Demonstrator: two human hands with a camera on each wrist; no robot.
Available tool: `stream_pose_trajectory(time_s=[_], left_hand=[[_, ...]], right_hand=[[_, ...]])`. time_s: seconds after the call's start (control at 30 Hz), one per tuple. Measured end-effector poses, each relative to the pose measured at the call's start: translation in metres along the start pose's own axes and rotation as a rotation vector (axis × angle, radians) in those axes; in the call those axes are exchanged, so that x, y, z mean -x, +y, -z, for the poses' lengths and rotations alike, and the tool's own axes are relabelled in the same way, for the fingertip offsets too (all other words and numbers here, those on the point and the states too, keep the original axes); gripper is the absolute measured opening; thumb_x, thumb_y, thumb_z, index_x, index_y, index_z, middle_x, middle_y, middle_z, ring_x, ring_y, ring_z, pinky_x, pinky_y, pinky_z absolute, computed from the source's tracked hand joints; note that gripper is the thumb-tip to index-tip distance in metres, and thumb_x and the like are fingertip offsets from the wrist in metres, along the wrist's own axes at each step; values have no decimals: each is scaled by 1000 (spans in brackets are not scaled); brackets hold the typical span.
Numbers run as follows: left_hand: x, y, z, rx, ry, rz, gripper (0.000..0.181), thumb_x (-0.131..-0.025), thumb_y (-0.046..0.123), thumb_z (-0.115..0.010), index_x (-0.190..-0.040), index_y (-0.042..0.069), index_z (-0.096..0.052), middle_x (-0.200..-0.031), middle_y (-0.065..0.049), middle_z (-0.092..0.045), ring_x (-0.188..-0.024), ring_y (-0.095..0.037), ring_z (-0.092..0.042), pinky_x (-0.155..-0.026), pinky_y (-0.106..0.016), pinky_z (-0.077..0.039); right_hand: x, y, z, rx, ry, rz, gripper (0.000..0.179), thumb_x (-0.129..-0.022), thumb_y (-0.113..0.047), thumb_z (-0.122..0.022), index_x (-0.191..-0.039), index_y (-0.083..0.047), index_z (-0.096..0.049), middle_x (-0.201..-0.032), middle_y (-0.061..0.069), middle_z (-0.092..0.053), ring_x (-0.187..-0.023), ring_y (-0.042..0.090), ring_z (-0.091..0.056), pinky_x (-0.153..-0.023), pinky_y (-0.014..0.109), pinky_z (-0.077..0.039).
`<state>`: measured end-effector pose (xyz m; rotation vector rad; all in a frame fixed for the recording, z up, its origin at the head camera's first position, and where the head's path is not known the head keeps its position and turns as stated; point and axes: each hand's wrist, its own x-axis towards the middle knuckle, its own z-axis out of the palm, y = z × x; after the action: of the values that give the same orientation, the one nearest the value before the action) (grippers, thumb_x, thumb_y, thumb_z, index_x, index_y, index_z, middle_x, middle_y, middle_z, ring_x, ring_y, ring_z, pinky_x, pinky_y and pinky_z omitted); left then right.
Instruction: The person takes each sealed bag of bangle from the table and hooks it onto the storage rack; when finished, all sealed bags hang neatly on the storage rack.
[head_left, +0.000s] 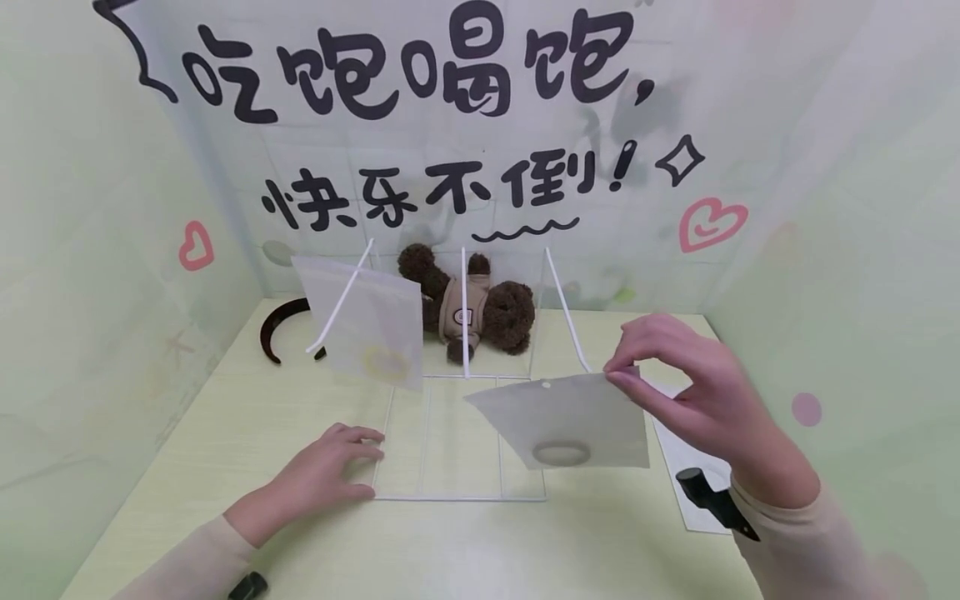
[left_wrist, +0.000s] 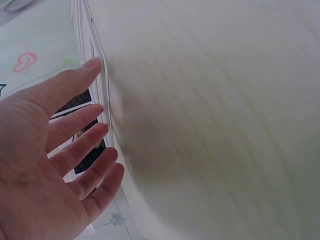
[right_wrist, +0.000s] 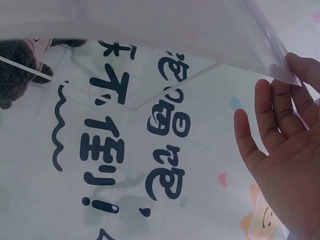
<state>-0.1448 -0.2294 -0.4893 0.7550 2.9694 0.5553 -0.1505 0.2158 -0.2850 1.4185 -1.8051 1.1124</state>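
Observation:
A white wire rack [head_left: 461, 499] with three long hooks stands on the table. My left hand [head_left: 318, 475] is at the left side of its base, thumb and fingertips touching the wire, fingers loosely extended in the left wrist view. With thumb and forefinger, my right hand [head_left: 686, 392] pinches the top right corner of a translucent flat bag [head_left: 600, 408]. The bag has a small hole in its top edge and a ring-shaped item [head_left: 562, 453] inside. It is in front of the right hook [head_left: 566, 308]. Another translucent bag [head_left: 360, 317], with something yellowish inside, hangs on the left hook.
A brown plush bear [head_left: 510, 321] lies on its side behind the rack. Left of it is a dark curved band [head_left: 272, 333], partly hidden by the hanging bag. A white flat sheet or bag [head_left: 690, 492] lies beneath the right wrist. Printed curtains enclose the table.

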Motion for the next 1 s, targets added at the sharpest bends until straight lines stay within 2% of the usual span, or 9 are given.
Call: stream_pose_trajectory(time_s=[0.17, 0.23, 0.37, 0.5, 0.7, 1.0], left_hand=[[0, -1, -1, -3, 3, -3, 49, -75, 34, -90, -119, 18, -76, -140, 1, -65, -124, -28, -58, -99, -51, -56], [0, -1, -1, -4, 6, -2, 49, -74, 34, -90, -119, 18, -76, -140, 1, -65, -123, -28, -58, -98, -51, -57], [0, -1, -1, 2, 8, -3, 49, -74, 33, -90, -119, 17, -76, -140, 1, -65, -123, -28, -58, -99, -51, -57], [-1, -1, -2, 1, 10, -3, 49, -75, 32, -90, -120, 17, -76, -140, 1, -64, -123, -27, -58, -99, -50, -56], [-1, -1, -1, -1, 10, -2, 49, -74, 32, -90, -119, 17, -77, -140, 1, -65, -122, -26, -58, -99, -49, -56], [0, 1, 0, 2, 6, -2, 49, -75, 33, -90, -119, 18, -77, -140, 2, -64, -122, -25, -58, -98, -49, -56]], right_hand=[[-20, -3, -11, -12, 4, 55, 19, -98, -13, -71, -88, 3, -73, -83, 6, -68, -90, 17, -58, -99, 25, -49], [-27, -3, -15, -13, -9, 68, 15, -97, -11, -72, -89, 2, -73, -83, 6, -68, -89, 17, -58, -99, 26, -48], [-38, -3, -21, -9, -73, 80, 5, -94, -6, -72, -91, -3, -73, -84, 4, -68, -85, 15, -57, -95, 27, -47], [-48, -3, -26, -13, -149, 92, 7, -97, -8, -69, -93, -5, -72, -85, 1, -68, -82, 12, -58, -90, 27, -45], [-59, 2, -35, 28, -198, 66, 6, -98, -12, -69, -94, -9, -73, -87, -3, -69, -80, 9, -57, -84, 24, -45], [-61, 12, -37, 32, -187, 7, 3, -95, -11, -73, -95, -8, -74, -88, -4, -70, -82, 10, -57, -86, 26, -45]])
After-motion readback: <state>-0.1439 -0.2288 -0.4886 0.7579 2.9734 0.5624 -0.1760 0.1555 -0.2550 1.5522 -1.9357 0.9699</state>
